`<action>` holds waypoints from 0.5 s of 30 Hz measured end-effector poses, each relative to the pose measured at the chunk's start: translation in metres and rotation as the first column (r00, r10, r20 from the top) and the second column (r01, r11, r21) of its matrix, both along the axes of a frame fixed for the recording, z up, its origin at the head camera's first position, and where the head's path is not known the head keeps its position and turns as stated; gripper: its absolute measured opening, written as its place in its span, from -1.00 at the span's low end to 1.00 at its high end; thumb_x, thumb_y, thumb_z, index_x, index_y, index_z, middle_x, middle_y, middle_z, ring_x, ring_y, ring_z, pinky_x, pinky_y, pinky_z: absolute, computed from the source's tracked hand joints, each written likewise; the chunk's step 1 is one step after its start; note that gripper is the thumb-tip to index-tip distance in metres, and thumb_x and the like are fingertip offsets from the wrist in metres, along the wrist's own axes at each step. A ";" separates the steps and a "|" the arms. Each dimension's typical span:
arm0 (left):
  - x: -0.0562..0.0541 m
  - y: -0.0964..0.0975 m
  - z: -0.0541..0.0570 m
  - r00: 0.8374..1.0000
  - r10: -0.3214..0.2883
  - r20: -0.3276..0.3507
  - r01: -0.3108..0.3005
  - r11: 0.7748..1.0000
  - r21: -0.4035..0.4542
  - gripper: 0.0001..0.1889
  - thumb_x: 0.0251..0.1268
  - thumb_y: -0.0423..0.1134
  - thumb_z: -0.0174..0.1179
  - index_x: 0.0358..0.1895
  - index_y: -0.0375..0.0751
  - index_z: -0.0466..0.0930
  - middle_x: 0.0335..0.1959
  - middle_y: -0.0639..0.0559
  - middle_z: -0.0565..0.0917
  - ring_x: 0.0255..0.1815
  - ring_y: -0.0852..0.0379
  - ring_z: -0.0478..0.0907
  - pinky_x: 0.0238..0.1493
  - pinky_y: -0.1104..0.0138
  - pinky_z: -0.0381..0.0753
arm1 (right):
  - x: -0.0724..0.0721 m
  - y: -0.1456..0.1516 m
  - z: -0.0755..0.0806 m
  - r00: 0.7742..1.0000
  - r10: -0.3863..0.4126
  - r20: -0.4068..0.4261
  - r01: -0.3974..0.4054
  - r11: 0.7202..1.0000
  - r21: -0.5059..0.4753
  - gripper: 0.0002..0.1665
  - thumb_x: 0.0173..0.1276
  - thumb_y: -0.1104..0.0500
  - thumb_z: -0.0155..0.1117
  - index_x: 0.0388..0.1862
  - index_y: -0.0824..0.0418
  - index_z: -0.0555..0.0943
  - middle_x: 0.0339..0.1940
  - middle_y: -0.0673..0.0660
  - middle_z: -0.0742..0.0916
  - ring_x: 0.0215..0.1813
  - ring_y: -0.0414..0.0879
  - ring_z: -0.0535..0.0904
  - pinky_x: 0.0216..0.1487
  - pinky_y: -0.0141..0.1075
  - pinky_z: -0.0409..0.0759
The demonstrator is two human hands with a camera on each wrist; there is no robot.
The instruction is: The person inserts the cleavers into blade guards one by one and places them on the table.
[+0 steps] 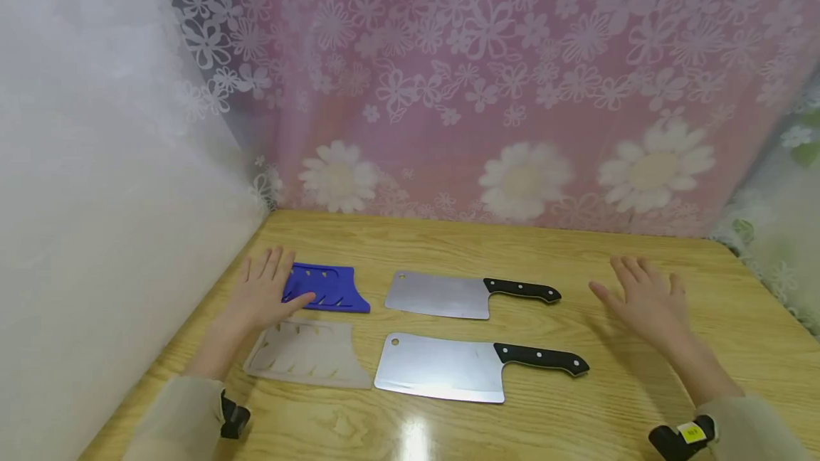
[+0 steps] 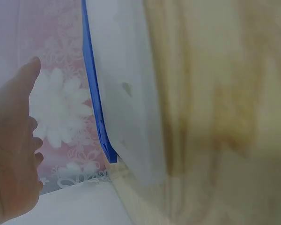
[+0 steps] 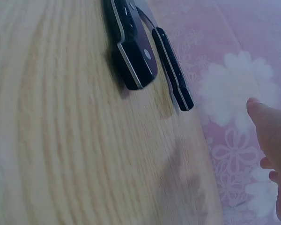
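Two cleavers lie flat on the wooden table, black handles to the right: a far cleaver (image 1: 438,295) and a near cleaver (image 1: 442,368). Left of them are two slotted blade covers, a blue one (image 1: 333,289) behind and a whitish translucent one (image 1: 310,354) in front. My left hand (image 1: 261,294), fingers spread, is held over the left end of the covers and overlaps the blue one in the head view. To the right of the handles, my right hand (image 1: 647,301) hovers with fingers extended and holds nothing. Both handles (image 3: 131,44) show close up in the right wrist view.
A pink flowered curtain (image 1: 512,91) hangs along the table's back edge. White sheeting (image 1: 115,126) closes off the left side, and a pale flowered cloth (image 1: 775,233) borders the right. The wooden table (image 1: 307,425) extends in front of the cleavers.
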State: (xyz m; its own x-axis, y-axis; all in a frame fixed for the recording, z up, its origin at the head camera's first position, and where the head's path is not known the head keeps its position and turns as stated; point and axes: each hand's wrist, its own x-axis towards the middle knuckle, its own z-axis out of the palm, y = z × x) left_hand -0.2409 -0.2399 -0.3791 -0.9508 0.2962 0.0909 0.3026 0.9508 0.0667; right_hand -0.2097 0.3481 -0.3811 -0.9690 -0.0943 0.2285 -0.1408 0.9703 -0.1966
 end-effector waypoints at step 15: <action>0.038 0.008 -0.009 0.968 -0.250 0.031 0.249 0.968 0.025 -0.10 0.04 0.34 0.12 0.32 -0.28 0.30 0.21 -0.18 0.44 0.24 -0.17 0.31 0.24 -0.12 0.11 | 0.017 -0.039 0.003 0.966 0.247 0.081 -0.216 0.936 -0.277 -0.36 0.32 -0.01 0.18 0.16 0.47 0.42 0.06 0.42 0.54 0.06 0.32 0.45 -0.02 0.16 0.41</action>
